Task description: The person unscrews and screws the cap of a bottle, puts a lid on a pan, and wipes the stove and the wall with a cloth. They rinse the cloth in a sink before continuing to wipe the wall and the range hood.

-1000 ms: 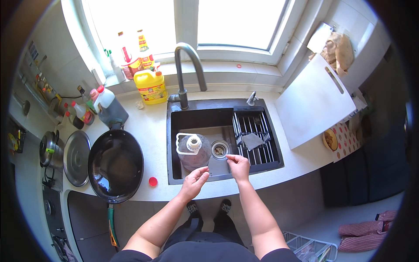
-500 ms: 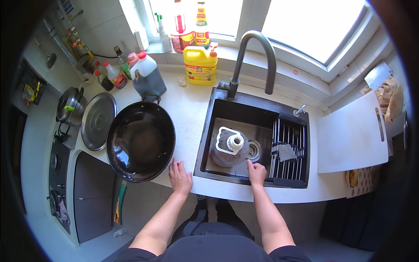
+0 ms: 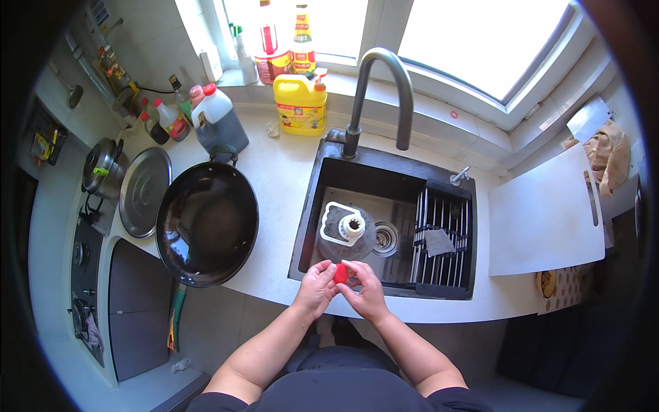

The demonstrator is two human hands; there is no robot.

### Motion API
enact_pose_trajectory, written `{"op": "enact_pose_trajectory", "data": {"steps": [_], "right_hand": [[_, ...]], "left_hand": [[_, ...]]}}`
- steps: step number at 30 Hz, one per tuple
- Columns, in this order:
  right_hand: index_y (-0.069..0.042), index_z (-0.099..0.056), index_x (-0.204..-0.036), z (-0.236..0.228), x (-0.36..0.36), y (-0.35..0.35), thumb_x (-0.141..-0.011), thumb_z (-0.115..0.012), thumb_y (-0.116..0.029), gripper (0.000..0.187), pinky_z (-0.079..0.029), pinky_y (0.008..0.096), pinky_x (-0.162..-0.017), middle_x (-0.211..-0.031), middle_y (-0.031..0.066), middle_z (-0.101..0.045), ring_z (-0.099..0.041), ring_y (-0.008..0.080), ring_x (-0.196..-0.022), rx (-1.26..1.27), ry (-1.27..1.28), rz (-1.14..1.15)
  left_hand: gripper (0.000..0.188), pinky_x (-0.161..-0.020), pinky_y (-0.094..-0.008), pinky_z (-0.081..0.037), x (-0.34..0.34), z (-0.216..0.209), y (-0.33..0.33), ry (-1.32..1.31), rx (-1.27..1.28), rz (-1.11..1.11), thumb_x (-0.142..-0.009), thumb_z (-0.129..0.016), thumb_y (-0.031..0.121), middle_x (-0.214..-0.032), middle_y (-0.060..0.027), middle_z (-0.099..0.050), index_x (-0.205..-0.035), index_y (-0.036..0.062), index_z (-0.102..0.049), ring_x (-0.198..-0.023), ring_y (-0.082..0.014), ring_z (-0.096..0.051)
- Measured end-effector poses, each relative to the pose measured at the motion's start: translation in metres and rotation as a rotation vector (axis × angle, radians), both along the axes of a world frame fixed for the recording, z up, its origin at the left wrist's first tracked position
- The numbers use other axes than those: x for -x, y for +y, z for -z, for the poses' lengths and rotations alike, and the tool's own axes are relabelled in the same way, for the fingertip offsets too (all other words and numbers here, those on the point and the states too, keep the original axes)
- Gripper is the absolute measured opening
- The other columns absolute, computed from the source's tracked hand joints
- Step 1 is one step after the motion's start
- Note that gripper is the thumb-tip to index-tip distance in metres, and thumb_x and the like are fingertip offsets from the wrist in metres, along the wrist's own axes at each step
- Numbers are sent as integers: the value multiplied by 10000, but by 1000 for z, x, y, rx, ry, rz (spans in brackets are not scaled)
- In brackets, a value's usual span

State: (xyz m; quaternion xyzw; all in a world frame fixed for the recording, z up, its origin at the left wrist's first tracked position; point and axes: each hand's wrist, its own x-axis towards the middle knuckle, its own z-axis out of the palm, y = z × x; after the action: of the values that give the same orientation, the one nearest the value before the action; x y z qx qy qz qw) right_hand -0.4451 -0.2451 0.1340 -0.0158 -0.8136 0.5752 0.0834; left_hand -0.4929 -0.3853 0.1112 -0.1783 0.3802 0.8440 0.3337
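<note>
A small red cap (image 3: 340,273) is pinched between left hand (image 3: 316,288) and right hand (image 3: 364,291) at the sink's (image 3: 312,206) near edge; clear jug (image 3: 347,232) lies just beyond; black wok (image 3: 207,223) left.

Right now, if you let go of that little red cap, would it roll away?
Probably. The red cap looks small and round, pinched between the left hand and right hand, so it seems light and rigid. Dropped from there, above the front edge of the sink, it might bounce or roll toward the drain.
</note>
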Motion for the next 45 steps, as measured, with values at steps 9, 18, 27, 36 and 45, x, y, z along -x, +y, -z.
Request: {"op": "enact_pose_trajectory", "data": {"steps": [9, 18, 27, 36, 45], "right_hand": [[-29, -501, -1202, -26, 48, 56, -673, -699, -99, 569, -485, 343, -779, -959, 118, -585, -576, 240, -873, -287, 211, 176], [-21, -480, -1220, -24, 107, 62, -674, -660, -89, 579, -455, 380, -882, -994, 157, -586, -571, 306, -955, -391, 131, -107], [-23, -488, -1227, -48, 111, 50, -685, -693, -143, 592, -452, 388, -899, -1086, 174, -581, -557, 313, -1025, -699, -51, -129], [-41, -534, -1165, -37, 107, 48, -739, -671, -117, 454, -448, 400, -911, -1132, 162, -568, -541, 331, -1055, -748, 105, -186], [-22, -535, -1135, -24, 107, 45, -745, -707, -164, 449, -443, 418, -894, -1062, 190, -549, -533, 369, -995, -655, 104, -74]], "left_hand": [[448, -750, -291, -498, 18, -14, 32, 228, 497, -82, -876, -645, 351, -1019, -81, -560, -1114, 42, -423, -825, -148, -562], [399, -854, -275, -461, 71, 7, 43, 458, 646, -328, -848, -575, -25, -1069, -133, -554, -1180, -9, -354, -922, -152, -560], [379, -767, -257, -480, 78, -9, 40, 378, 583, -283, -846, -566, -41, -985, -114, -580, -1159, 0, -356, -831, -137, -567], [387, -767, -249, -480, 78, -3, 38, 380, 540, -259, -847, -569, -43, -982, -114, -582, -1162, 1, -348, -832, -140, -568], [392, -759, -245, -484, 76, -2, 34, 381, 553, -233, -848, -583, -28, -977, -114, -587, -1163, -2, -353, -821, -138, -572]]}}
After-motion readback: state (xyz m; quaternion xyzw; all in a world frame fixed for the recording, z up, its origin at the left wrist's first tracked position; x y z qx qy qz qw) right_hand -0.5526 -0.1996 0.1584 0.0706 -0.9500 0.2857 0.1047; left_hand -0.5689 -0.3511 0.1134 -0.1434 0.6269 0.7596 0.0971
